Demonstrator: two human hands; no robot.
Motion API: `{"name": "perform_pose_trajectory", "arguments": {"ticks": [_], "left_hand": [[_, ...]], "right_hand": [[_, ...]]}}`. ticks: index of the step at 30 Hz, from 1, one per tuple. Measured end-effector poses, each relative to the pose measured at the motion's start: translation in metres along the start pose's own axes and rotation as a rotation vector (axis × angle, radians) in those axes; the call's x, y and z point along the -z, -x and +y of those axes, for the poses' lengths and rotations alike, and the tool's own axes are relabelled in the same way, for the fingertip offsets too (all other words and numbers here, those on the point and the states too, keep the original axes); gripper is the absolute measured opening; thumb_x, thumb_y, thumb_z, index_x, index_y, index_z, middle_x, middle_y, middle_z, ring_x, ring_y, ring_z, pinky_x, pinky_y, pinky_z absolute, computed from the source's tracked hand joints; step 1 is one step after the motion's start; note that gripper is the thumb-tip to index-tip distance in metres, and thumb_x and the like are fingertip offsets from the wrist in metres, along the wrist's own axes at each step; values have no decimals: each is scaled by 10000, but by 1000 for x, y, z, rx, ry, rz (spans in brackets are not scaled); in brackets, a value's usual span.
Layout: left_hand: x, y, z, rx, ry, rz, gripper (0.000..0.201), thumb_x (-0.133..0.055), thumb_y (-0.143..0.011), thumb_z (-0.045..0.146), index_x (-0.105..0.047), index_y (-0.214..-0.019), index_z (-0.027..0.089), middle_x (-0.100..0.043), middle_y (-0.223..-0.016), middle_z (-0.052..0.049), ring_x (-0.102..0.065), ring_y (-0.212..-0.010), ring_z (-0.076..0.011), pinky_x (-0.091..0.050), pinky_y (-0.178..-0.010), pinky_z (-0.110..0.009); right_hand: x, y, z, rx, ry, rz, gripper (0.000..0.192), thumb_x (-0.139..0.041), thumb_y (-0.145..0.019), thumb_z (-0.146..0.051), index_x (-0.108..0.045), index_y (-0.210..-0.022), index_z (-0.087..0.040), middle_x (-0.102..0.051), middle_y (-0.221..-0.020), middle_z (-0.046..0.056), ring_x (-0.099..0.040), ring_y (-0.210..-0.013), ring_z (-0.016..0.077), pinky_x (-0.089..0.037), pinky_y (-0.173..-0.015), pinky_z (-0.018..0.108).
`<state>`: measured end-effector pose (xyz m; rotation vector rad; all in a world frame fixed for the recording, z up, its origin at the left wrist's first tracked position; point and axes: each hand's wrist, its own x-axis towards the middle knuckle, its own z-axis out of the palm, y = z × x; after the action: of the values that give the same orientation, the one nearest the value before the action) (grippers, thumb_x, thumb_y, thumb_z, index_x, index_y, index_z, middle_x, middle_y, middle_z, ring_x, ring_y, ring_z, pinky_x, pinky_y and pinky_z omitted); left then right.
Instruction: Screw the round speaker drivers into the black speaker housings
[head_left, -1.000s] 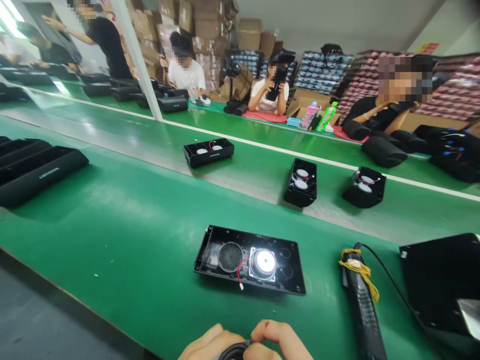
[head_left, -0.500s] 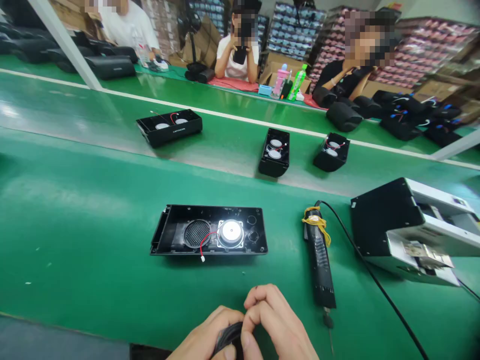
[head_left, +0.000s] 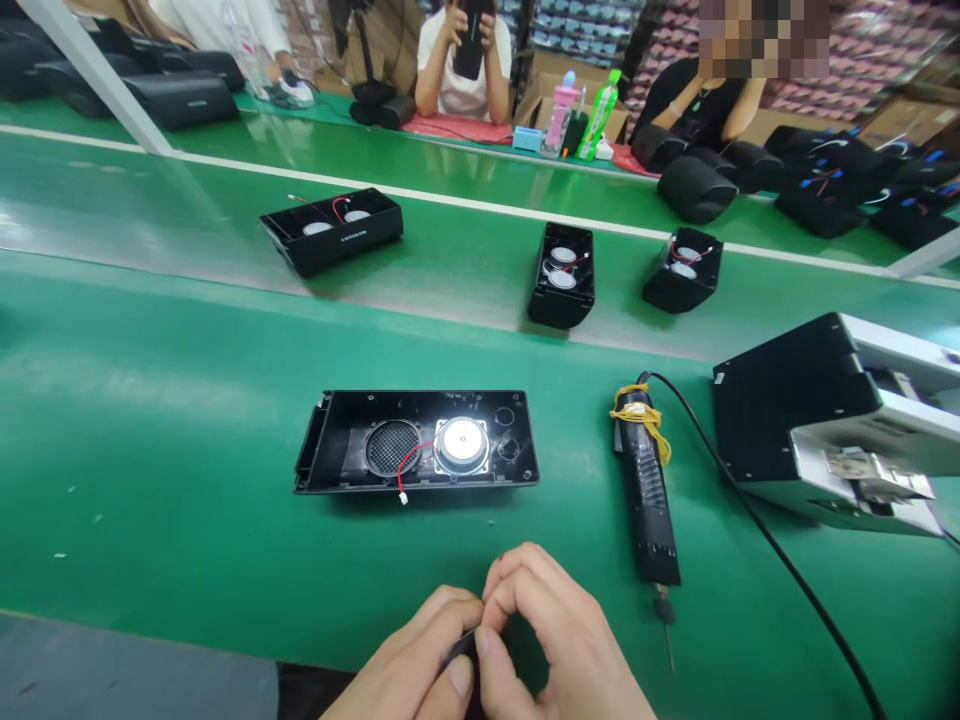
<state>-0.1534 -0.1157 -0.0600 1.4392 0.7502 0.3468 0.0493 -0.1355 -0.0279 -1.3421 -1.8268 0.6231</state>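
At the lower middle of the head view, my left hand is closed around a small black curved part. My right hand pinches the same part at its edge with thumb and fingertips. Most of the part is hidden by the fingers, so its exact kind does not show. Beyond both hands an open black speaker housing lies on the green bench. A round speaker driver sits in its right half, with a red wire ending in a white plug. A round mesh opening is left of the driver.
An electric screwdriver with yellow ties lies at right, its cord running past a black and silver machine. Farther back stand three speaker housings. People sit across the bench near bottles and more black housings.
The view has tilted down slightly, so the bench items sit higher. My fingers have closed further over the black part, and less of it shows.
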Motion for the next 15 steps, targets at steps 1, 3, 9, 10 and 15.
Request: {"name": "perform_pose_trajectory", "arguments": {"ticks": [1, 3, 9, 10, 15], "left_hand": [[0, 0, -1, -4, -16, 8, 579, -357, -1094, 677, -698, -1296, 255, -684, -1175, -84, -662, -1073, -221, -529, -1009, -309], [-1, 0, -3, -7, -34, 23, 574, -360, -1099, 658, -701, -1297, 241, -687, -1160, -93, -663, -1040, -219, -544, -998, -313], [-5, -3, -10, -65, -99, 174, 508, -359, -1110, 564, -727, -1307, 274, -731, -1170, -88, -707, -1047, -232, -593, -1021, -327], [-6, -4, -10, -86, -120, 213, 494, -364, -1108, 550, -729, -1312, 287, -737, -1200, -84, -717, -1066, -236, -604, -1020, -326], [-9, 1, 4, -46, -152, 424, 451, -390, -1108, 483, -734, -1329, 294, -707, -1387, -75, -681, -1287, -277, -607, -1081, -346]], "right_hand": [[-2, 0, 0, 4, 9, 16, 126, -537, -871, -104, -520, -846, -226, -619, -830, -8, -643, -748, 111, -544, -649, 195], [-6, 1, 0, 9, 33, 42, 122, -526, -873, -113, -509, -846, -230, -610, -823, -6, -634, -738, 120, -540, -633, 210], [-9, 2, 2, 52, 196, 87, 113, -556, -910, -131, -505, -927, -232, -630, -877, 20, -669, -773, 159, -597, -662, 271], [-8, 3, 3, 44, 206, 102, 96, -571, -932, -159, -513, -968, -228, -639, -909, 32, -683, -796, 163, -611, -677, 271], [-11, 14, 6, 48, 220, 116, 180, -642, -973, -244, -535, -1113, -211, -651, -1059, 85, -717, -936, 172, -636, -773, 247]]}}
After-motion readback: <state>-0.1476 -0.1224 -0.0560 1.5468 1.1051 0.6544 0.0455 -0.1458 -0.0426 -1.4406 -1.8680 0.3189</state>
